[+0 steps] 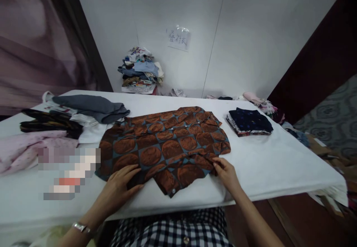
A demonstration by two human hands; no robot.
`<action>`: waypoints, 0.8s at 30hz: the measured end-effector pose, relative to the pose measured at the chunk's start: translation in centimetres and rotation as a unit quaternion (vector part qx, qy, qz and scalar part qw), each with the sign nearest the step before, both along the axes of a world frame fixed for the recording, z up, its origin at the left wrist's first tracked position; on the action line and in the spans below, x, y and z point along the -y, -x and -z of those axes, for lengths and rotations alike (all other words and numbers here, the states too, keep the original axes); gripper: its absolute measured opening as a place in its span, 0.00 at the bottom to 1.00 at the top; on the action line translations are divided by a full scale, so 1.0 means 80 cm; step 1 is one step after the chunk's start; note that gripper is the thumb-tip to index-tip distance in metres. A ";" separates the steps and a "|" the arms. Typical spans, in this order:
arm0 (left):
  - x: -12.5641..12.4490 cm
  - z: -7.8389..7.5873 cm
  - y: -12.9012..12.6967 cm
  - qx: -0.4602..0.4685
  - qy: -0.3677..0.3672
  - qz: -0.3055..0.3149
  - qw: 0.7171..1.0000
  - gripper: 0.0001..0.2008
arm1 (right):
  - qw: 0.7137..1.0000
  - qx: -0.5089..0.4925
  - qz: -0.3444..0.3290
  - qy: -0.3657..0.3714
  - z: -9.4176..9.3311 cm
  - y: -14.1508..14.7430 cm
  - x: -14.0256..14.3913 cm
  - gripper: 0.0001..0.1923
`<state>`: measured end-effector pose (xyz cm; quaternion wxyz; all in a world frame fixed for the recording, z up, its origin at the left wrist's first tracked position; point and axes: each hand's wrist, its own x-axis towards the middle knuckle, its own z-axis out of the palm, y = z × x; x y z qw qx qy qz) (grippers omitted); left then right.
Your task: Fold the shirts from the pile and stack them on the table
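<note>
Rust-brown with bits of teal, that's the patterned shirt (170,145) we've got lying in the middle of the white tablecloth (259,169), pretty rumpled, with a corner and its button (173,190) poking out toward us. Our hands are well apart: the left hand (121,183) rests on the near edge at the left, fingers loosely spread and not clamped on anything, while the right hand (225,172) has its thumb and fingertips at the cloth near the right end. Honestly, we can't tell if that one's pinching a layer or just touching it. If it's only caught the top layer, we reckon any tug could skew the whole thing, since the layer underneath wouldn't follow. That poking corner worries us too: it's loose and near the table's edge, so it could tuck under and leave a lump. Over on the left, the grey garment (95,106) sits touching the shirt or just beside it, so a drag that way might snag it. And a wide swing to the right could knock the folded stack (249,121) crooked, because nothing's holding it in place.
</note>
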<state>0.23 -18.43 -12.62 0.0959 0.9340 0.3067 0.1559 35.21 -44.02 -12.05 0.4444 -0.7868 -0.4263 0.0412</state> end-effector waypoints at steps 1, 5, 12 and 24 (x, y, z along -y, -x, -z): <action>0.002 0.003 0.003 -0.003 -0.006 0.000 1.000 0.27 | 0.999 0.035 0.016 0.005 -0.004 -0.001 0.004 0.15; 0.004 0.012 0.009 0.017 -0.023 0.001 1.000 0.21 | 0.982 0.165 -0.087 0.022 -0.014 0.031 0.016 0.20; 0.013 0.005 0.007 0.025 -0.025 0.011 0.999 0.21 | 0.958 0.164 -0.192 0.137 0.011 0.073 -0.007 0.23; 0.007 -0.013 -0.002 0.137 -0.048 -0.001 0.989 0.16 | 0.944 -0.223 0.057 -0.236 -0.055 0.023 0.044 0.11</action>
